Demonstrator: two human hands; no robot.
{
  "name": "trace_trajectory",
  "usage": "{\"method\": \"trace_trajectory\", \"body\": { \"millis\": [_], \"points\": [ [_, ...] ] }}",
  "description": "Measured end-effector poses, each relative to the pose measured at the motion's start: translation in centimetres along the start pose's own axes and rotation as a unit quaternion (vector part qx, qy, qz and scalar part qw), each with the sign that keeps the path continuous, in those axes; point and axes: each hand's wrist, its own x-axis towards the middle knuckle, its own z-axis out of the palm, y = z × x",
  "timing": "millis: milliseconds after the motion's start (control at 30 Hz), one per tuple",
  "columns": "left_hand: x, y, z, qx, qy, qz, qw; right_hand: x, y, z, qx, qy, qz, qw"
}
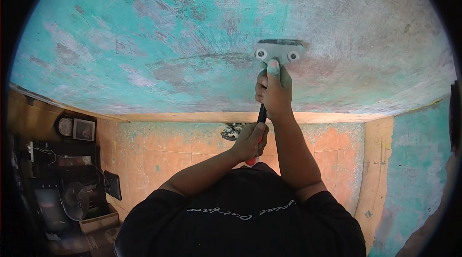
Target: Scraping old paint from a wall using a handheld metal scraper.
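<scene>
Both of my hands hold a long-handled scraper with a black and orange-red handle. Its wide metal head carries two round bolts, and the dark blade edge lies against a wall of worn turquoise paint. High on the handle, just below the head, my right hand is closed with the thumb stretched up onto the metal. My left hand wraps the lower handle near its red end. Left of the scraper the paint is patchy; to the right the surface is mostly bare grey.
Paint flakes are scattered over the orange tiled floor. A dark crumpled thing lies by the wall's foot. At left are a clock, a framed picture, a fan and a box. Another turquoise wall stands at right.
</scene>
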Motion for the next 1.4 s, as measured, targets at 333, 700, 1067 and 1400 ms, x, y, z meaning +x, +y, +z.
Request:
{"method": "trace_trajectory", "body": {
  "millis": [333,700,1067,1400],
  "points": [
    [-1.2,0.3,1.8,-0.023,0.041,-0.064,0.997,-0.6,-0.3,-0.9,0.016,0.015,0.036,0.999],
    [-1.0,0.5,2.9,-0.005,0.068,-0.039,0.997,-0.8,-1.2,-0.5,-0.009,0.029,0.043,0.999],
    [-1.4,2.1,4.5,0.002,0.066,-0.012,0.998,-0.9,-3.3,0.2,-0.004,0.007,0.019,1.000],
    [-2.5,7.2,5.8,0.017,-0.016,0.203,0.979,-4.2,-9.2,3.1,-0.199,-0.242,-0.188,0.931]
  ]
}}
